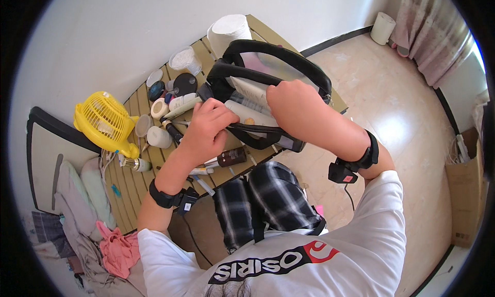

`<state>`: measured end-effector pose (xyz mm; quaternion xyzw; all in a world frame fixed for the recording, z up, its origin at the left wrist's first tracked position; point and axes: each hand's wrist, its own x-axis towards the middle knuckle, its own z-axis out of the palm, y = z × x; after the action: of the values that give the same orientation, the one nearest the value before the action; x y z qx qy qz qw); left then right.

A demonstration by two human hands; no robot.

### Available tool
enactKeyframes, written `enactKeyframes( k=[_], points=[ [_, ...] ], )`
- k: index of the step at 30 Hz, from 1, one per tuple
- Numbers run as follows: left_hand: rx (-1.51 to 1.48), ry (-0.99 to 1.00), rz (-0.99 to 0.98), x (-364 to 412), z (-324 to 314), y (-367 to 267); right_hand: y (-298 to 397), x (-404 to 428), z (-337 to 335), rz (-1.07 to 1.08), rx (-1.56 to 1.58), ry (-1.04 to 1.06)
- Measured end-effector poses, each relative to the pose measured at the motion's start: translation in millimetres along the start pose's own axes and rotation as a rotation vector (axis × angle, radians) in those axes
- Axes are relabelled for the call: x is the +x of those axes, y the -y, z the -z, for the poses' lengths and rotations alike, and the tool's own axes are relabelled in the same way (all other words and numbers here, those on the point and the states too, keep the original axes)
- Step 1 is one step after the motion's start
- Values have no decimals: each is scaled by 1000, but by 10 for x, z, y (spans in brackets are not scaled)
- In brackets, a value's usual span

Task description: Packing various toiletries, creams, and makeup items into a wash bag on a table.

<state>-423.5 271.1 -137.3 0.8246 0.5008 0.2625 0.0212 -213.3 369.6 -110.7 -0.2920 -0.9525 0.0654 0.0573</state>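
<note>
A black-trimmed cosmetics bag (267,75) with see-through panels stands open on the slatted table (129,198). My left hand (212,123) has its fingers curled on the bag's near left rim. Over the bag's right part is my right hand (294,105), knuckles up; its fingertips are hidden, so its hold cannot be told. Inside lie a pale tube (251,90) and a whitish bottle or tube (247,113). A dark brown bottle (232,156) lies in front of the bag, and a black-and-gold tube (172,131) lies left of my left hand.
At the left stand a yellow fan (104,121), a white jar (159,137) and a small glass bottle (139,165). Behind are a tub of cotton swabs (185,60) and a white paper roll (229,32). Pink cloth (118,246) hangs near the table's left edge.
</note>
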Motion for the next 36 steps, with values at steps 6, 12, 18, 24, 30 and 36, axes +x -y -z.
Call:
enactKeyframes(
  k=[6,12,18,24,30,36],
  points=[
    [-4,-67,-61,-22,-60,30,-116,103,-53,78,-67,109],
    [-42,-112,-90,-41,-86,32,-76,101,-93,37,-108,100],
    [-15,-133,-89,-59,-86,-14,-10,111,-89,-3,-109,-29],
    [-9,-128,-103,-72,-77,-4,27,116,-20,34,-165,57],
    [-2,-135,-104,-106,-109,21,75,198,-7,26,-244,188],
    [94,-247,-49,-199,-79,-68,153,115,80,-79,-203,97]
  ],
)
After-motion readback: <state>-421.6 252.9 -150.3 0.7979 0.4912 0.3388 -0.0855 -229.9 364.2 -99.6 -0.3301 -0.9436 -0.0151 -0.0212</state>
